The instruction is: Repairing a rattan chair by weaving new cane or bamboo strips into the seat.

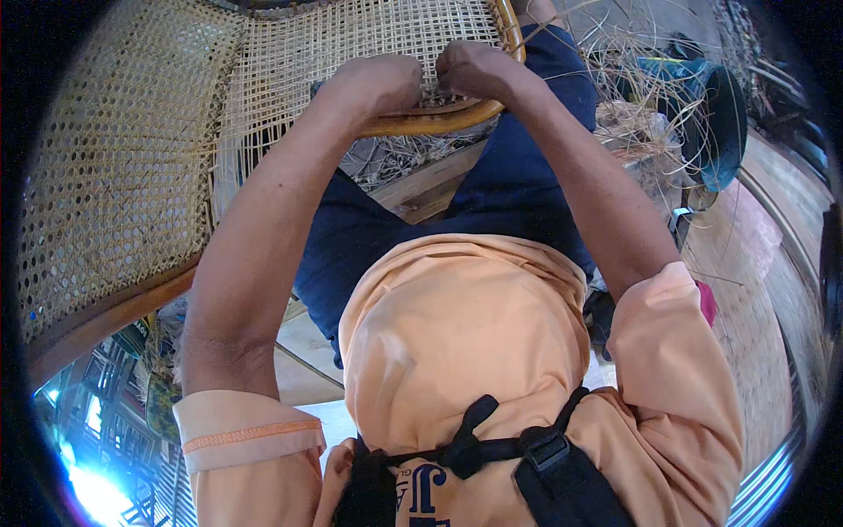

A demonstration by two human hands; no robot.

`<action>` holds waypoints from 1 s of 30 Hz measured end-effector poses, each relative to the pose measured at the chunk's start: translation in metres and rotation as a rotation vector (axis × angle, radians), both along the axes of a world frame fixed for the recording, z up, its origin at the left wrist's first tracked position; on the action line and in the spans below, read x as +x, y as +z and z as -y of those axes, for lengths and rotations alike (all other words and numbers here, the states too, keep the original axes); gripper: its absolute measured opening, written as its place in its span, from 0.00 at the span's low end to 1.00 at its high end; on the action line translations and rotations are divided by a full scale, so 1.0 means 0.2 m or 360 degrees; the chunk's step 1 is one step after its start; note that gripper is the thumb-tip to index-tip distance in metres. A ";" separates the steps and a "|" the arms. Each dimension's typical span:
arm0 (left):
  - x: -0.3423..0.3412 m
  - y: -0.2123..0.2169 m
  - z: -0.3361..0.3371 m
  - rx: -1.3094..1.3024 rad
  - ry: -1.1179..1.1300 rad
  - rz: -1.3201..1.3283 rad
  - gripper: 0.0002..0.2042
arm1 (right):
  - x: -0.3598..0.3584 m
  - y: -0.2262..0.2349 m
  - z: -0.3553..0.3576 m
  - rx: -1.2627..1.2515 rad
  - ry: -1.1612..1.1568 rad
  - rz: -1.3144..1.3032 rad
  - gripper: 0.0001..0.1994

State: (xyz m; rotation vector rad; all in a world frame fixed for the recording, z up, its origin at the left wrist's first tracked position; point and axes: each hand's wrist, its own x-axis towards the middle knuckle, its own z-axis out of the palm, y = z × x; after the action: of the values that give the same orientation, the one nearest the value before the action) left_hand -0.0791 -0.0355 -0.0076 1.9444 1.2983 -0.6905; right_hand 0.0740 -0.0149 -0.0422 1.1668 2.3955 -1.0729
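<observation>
Both my hands are closed at the near edge of a woven cane panel set in a curved rattan frame. My left hand rests over the weave beside the frame's near bar, its fingers curled down out of sight. Close to its right, my right hand is a fist near the frame's rounded corner. What either one grips is hidden beneath the fingers. The weave around them is an open grid of pale strands. A small dark blue-green bit shows at my left wrist, too little of it to name.
A second cane panel with a wooden rail rises at the left. Tangled loose cane strands hang over a dark green bucket-like container at the right. More scraps lie on the floor beneath the frame, between my legs.
</observation>
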 end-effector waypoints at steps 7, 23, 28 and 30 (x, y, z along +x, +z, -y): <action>0.01 -0.01 -0.04 0.0036 0.0161 0.0127 0.14 | -0.03 0.00 0.05 0.0174 -0.0093 -0.0165 0.13; -0.32 0.14 0.00 0.0080 -0.0014 -0.0340 0.14 | 0.00 0.00 0.09 0.0096 -0.0302 -0.0307 0.11; -0.40 0.15 0.00 0.0015 -0.0030 -0.0428 0.16 | -0.01 -0.01 0.08 0.0018 -0.0328 -0.0396 0.10; -0.46 0.12 0.02 0.0201 0.0003 -0.0229 0.15 | -0.07 0.00 0.05 0.0085 -0.0212 -0.0031 0.10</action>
State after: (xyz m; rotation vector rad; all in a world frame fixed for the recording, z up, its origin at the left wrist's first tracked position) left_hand -0.1707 -0.0398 0.0161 2.0248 1.4621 -0.7764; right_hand 0.0605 -0.0248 -0.0414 1.3567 2.4040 -1.0704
